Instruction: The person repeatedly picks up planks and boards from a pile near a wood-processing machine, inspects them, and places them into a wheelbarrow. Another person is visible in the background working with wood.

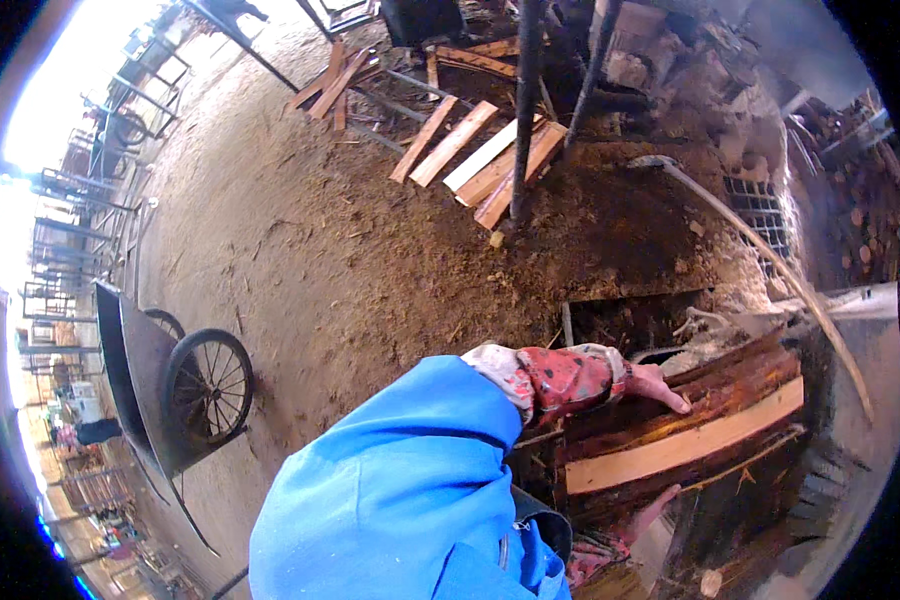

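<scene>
My left hand (658,386) reaches out of a red and white patterned sleeve cuff and rests on dark reddish-brown rough wood (730,385), its visible fingers stretched out. Just below it lies a pale plank (685,437), long and flat, on the same wood. My right hand (647,517) is lower down, close to the plank's near edge, with a finger pointing up and apart from the rest. Most of its other fingers are hidden. Neither hand visibly grips anything. My blue-clad body and arm cover the lower middle of the view.
Sawn boards (510,165) lie fanned out around metal posts (526,110) ahead. A long curved stick (770,255) leans at the right beside a metal grate (755,210). A two-wheeled cart (135,380) stands at the left on bare earth. Thin smoke or haze hangs at the upper right.
</scene>
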Demonstrator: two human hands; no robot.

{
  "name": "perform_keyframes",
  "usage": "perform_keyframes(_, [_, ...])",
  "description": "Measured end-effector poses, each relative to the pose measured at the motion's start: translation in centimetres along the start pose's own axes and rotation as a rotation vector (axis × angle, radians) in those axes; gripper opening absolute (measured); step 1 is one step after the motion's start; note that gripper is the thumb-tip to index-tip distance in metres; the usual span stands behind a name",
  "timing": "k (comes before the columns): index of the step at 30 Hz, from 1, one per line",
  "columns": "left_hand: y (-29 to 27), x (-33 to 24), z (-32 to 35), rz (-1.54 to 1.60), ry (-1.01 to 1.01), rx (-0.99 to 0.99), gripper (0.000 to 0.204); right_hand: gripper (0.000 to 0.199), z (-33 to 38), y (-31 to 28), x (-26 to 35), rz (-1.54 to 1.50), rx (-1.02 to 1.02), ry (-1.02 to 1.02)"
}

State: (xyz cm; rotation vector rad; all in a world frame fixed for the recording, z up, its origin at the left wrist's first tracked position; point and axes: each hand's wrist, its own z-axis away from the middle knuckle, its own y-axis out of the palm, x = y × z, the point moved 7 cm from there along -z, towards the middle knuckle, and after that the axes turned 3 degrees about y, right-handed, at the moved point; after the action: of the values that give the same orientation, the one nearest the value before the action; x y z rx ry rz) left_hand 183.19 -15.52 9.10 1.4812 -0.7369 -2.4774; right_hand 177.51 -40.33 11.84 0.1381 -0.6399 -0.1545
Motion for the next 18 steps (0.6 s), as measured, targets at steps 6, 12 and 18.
perform_keyframes(6, [-1.2,-0.1,-1.1,0.037,-0.031,0.056,0.096,0.082,-3.0,-0.7,0.1,-0.032,0.036,0.005])
perform_keyframes(12, [-2.8,0.6,-2.8,-0.237,-0.137,-0.002,0.107,0.081,-6.0,-1.6,0.2,-0.129,0.131,0.097])
perform_keyframes(18, [-1.2,-0.1,-1.7,-0.184,0.105,-0.004,0.116,0.082,-5.9,-1.4,0.5,0.001,0.141,0.116])
